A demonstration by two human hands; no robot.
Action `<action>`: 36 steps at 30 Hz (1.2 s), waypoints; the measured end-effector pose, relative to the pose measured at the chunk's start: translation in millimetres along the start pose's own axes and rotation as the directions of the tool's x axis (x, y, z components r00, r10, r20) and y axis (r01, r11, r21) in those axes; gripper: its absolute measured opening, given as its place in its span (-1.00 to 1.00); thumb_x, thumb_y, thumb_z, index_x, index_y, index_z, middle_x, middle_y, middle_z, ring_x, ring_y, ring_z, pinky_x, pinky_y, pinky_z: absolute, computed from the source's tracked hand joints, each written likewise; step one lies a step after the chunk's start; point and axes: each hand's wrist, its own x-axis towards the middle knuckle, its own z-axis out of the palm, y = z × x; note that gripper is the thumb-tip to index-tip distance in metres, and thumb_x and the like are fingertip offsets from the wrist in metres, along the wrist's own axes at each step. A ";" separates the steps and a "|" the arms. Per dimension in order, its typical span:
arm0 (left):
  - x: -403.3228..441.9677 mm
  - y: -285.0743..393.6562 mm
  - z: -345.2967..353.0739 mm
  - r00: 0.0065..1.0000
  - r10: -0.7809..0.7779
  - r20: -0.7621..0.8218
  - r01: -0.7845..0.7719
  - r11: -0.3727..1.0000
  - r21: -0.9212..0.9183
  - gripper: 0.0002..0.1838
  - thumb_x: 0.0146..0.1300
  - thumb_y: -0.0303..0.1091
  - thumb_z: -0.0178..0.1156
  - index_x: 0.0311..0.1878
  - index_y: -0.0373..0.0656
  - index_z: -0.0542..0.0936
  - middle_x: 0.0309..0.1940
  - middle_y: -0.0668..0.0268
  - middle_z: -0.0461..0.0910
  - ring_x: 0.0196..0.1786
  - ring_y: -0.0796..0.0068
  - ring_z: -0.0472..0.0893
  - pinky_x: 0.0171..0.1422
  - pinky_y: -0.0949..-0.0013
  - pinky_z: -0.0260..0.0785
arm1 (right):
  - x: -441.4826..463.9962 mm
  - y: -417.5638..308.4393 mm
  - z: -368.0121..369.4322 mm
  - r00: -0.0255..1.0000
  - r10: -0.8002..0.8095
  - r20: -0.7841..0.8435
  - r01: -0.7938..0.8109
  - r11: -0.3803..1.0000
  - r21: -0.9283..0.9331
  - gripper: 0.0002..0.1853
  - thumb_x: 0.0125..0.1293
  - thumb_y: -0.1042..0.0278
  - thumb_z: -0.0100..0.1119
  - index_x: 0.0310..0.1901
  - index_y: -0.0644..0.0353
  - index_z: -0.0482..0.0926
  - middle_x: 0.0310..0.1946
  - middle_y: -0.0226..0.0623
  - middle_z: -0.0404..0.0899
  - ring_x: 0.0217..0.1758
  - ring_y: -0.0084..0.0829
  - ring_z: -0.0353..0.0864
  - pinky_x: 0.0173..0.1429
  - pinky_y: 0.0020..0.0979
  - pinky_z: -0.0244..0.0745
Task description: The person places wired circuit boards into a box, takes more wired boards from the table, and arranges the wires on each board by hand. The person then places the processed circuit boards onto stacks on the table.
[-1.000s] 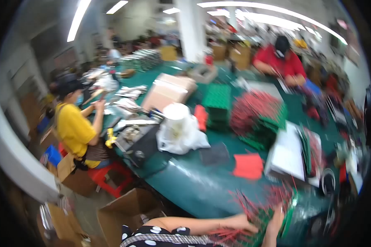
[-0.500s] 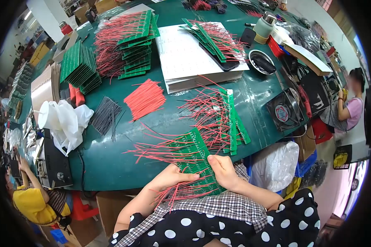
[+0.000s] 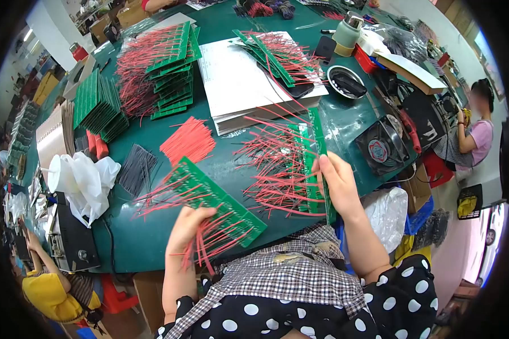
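My left hand [image 3: 188, 227] is closed around a green circuit board [image 3: 223, 200] with red wires sticking out to the left and below, tilted above the table's front edge. My right hand [image 3: 341, 185] grips the edge of a second wired circuit board [image 3: 318, 129], which is tipped up almost on its side. That board stands against a small group of wired boards [image 3: 296, 148]; how many are in it I cannot tell. Some right fingers are hidden behind the board. Loose red wires [image 3: 188, 141] and dark wires [image 3: 137, 170] lie in bundles to the left.
A tall stack of wired boards [image 3: 172, 93] and bare boards [image 3: 99, 107] stand at the back left. A thick paper stack [image 3: 226, 85] carries more wired boards [image 3: 271, 59] and a phone. A fan [image 3: 380, 148] sits right; white plastic bag [image 3: 85, 181] left. Co-workers sit either side.
My right hand has let go of the first board and moved up and right to grip another. My left hand has carried its board leftward and turned it.
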 end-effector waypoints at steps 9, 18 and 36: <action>-8.6 -5.1 50.0 0.976 -0.074 0.205 0.020 0.968 0.251 -0.60 0.02 -0.47 0.21 -0.03 -0.27 0.39 -0.20 0.32 0.50 -0.13 0.53 0.47 -0.02 0.44 0.34 | -12.4 -5.0 45.8 0.938 -0.001 0.347 -0.054 0.988 0.148 -0.67 0.30 0.18 -0.04 -0.12 0.31 0.41 -0.41 -0.33 0.50 -0.33 -0.61 0.45 -0.28 -0.52 0.34; 6.4 -9.8 61.1 0.977 0.036 0.209 -0.081 0.974 0.213 -0.65 0.03 -0.52 0.22 -0.06 -0.26 0.45 -0.19 0.32 0.53 -0.12 0.56 0.48 -0.03 0.44 0.36 | -7.1 7.5 81.4 0.983 -0.163 0.083 0.162 0.987 0.013 -0.67 0.35 0.24 -0.14 -0.51 0.30 0.31 -0.75 -0.24 0.24 -0.66 -0.57 0.15 -0.55 -0.41 0.12; 6.4 -5.3 37.7 0.939 0.108 0.326 -0.200 0.944 0.263 -0.59 0.01 -0.54 0.20 -0.01 -0.26 0.42 -0.19 0.32 0.52 -0.12 0.55 0.47 -0.01 0.44 0.33 | -5.6 9.9 84.6 0.982 -0.087 0.167 0.006 0.901 0.433 -0.56 0.37 0.10 -0.18 -0.46 0.31 0.48 -0.60 -0.50 0.45 -0.53 -0.77 0.27 -0.47 -0.61 0.24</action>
